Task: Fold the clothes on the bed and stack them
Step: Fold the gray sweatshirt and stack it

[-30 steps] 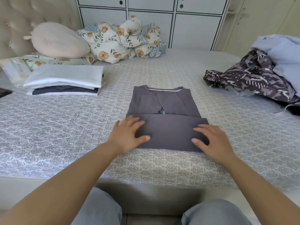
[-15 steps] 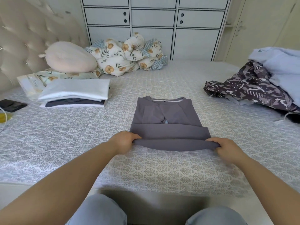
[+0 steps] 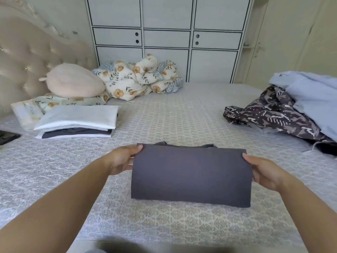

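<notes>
A grey shirt (image 3: 191, 172), folded into a compact rectangle, hangs just above the bed (image 3: 164, 121) in front of me. My left hand (image 3: 122, 158) grips its left edge, thumb on top. My right hand (image 3: 264, 170) grips the right edge the same way. A stack of folded clothes (image 3: 76, 121), white on top with a dark layer in it, lies at the left. Unfolded clothes sit at the right: a dark patterned garment (image 3: 273, 114) and a light blue one (image 3: 310, 94).
A pink pillow (image 3: 73, 81) and a floral quilt (image 3: 138, 79) lie near the tufted headboard (image 3: 27, 57). A white wardrobe (image 3: 167, 37) stands behind the bed. A dark phone (image 3: 7, 136) lies at the far left edge.
My hands went from pressing flat on the shirt's lower fold to gripping its sides. The lower part has been folded up over the rest, and the shirt is lifted.
</notes>
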